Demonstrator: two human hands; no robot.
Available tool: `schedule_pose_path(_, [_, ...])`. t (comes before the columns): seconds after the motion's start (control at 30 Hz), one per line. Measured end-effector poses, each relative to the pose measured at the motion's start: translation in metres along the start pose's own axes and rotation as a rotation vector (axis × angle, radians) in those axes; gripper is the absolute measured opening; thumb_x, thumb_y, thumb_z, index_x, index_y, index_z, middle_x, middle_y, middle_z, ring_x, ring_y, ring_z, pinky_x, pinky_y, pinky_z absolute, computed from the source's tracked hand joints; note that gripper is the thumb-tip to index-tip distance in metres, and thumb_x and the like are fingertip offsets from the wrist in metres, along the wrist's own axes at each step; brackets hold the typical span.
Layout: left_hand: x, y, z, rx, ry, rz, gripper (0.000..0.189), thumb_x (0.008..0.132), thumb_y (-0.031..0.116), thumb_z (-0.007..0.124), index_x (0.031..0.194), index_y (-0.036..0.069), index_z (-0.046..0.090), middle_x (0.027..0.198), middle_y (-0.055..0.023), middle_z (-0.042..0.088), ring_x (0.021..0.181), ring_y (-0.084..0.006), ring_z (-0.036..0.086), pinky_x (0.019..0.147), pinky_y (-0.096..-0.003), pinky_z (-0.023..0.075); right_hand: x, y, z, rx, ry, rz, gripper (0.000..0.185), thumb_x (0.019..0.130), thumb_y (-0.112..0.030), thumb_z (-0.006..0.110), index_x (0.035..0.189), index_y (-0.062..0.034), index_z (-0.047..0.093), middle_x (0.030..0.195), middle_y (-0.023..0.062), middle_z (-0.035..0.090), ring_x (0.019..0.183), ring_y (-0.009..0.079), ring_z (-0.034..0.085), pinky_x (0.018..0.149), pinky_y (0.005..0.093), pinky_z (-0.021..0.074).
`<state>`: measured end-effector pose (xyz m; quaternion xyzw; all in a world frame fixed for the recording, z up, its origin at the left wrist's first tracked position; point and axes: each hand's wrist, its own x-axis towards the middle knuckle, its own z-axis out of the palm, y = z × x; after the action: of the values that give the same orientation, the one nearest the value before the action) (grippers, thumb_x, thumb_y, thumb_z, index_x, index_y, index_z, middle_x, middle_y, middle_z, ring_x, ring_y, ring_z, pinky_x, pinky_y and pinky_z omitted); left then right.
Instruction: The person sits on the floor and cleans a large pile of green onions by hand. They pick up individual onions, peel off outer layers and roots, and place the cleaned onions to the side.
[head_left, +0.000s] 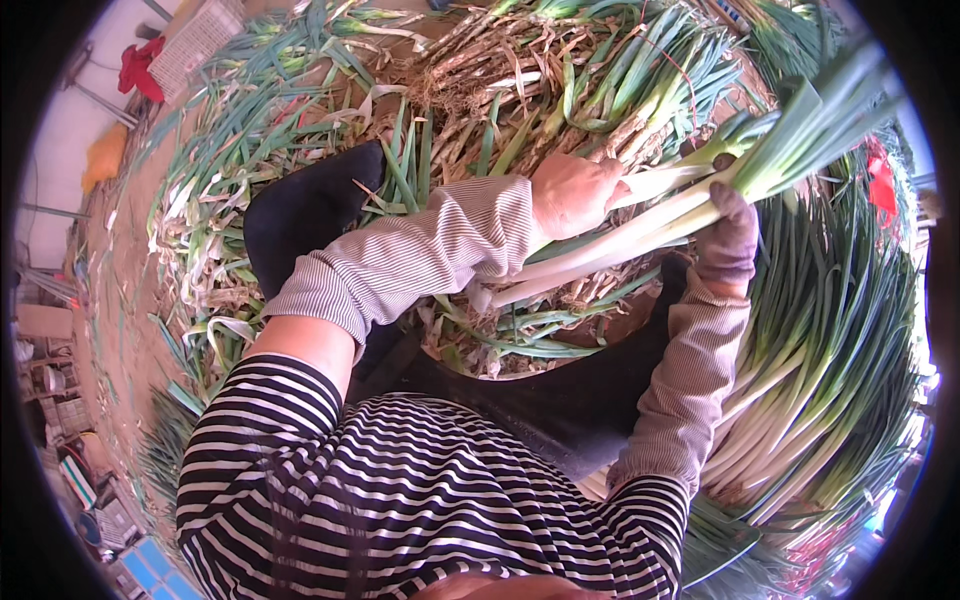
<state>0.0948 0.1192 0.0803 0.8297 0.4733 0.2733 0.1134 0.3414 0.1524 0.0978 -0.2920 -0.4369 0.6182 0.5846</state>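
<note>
My right hand (729, 236), in a thin greyish-purple glove, grips several long green onions (637, 236) where the white stalks turn into leaves. Their white ends slant down to the left over my lap, and their leaves reach toward the upper right. My bare left hand (576, 193) is closed at the end of another pale stalk or peeled layer (664, 180), just above the held stalks. Whether this piece is still joined to an onion cannot be told. Beyond my hands lies a bundle of untrimmed onions (480, 79) with brown, dry roots and skins.
Cleaned green onions (795, 360) are heaped along my right side. Stripped leaves and peelings (217, 202) cover the ground to the left and between my dark-clad legs (311, 214). Boxes and other goods (56, 390) stand at the far left, beyond bare ground (124, 300).
</note>
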Motion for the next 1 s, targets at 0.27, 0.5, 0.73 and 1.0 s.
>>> schedule_pose_path(0.27, [-0.164, -0.103, -0.035, 0.312, -0.534, -0.072, 0.019, 0.088, 0.018, 0.054, 0.074, 0.007, 0.062, 0.062, -0.0098, 0.062, 0.05, -0.025, 0.061, 0.047, -0.0379, 0.049, 0.002, -0.039, -0.051, -0.163, 0.302, 0.014, 0.03, 0.081, -0.007, 0.064, 0.108, 0.0043, 0.06, 0.1, 0.0117, 0.062, 0.092, 0.0247, 0.061, 0.089, 0.0349, 0.0481])
schedule_pose_path(0.5, [-0.17, -0.12, -0.058, 0.258, -0.529, -0.187, 0.049, 0.089, 0.032, 0.06, 0.133, 0.011, 0.053, 0.116, -0.0192, 0.062, 0.089, -0.0286, 0.066, 0.079, -0.0394, 0.0532, 0.003, -0.057, -0.073, -0.192, 0.335, -0.036, 0.031, 0.085, -0.01, 0.062, 0.113, 0.0042, 0.058, 0.11, 0.0159, 0.062, 0.101, 0.028, 0.061, 0.097, 0.0377, 0.0456])
schedule_pose_path(0.73, [-0.057, -0.054, -0.039, -1.37, -0.791, -0.266, 0.052, 0.092, 0.027, 0.064, 0.132, -0.003, 0.048, 0.082, -0.0018, 0.057, 0.063, -0.0069, 0.052, 0.056, -0.0197, 0.0453, 0.008, -0.036, -0.044, -0.095, 0.283, -0.076, 0.036, 0.082, -0.01, 0.061, 0.114, 0.0062, 0.057, 0.103, 0.0185, 0.064, 0.095, 0.029, 0.062, 0.093, 0.0373, 0.0478])
schedule_pose_path(1.0, [-0.2, -0.107, -0.07, -0.267, -1.153, -0.311, 0.042, 0.092, 0.032, 0.062, 0.121, 0.002, 0.058, 0.102, -0.0159, 0.066, 0.096, -0.0277, 0.063, 0.084, -0.0407, 0.0482, 0.017, -0.052, -0.091, -0.117, 0.363, 0.065, 0.033, 0.081, -0.006, 0.062, 0.112, 0.0051, 0.059, 0.101, 0.0133, 0.063, 0.09, 0.0264, 0.062, 0.089, 0.0369, 0.0489])
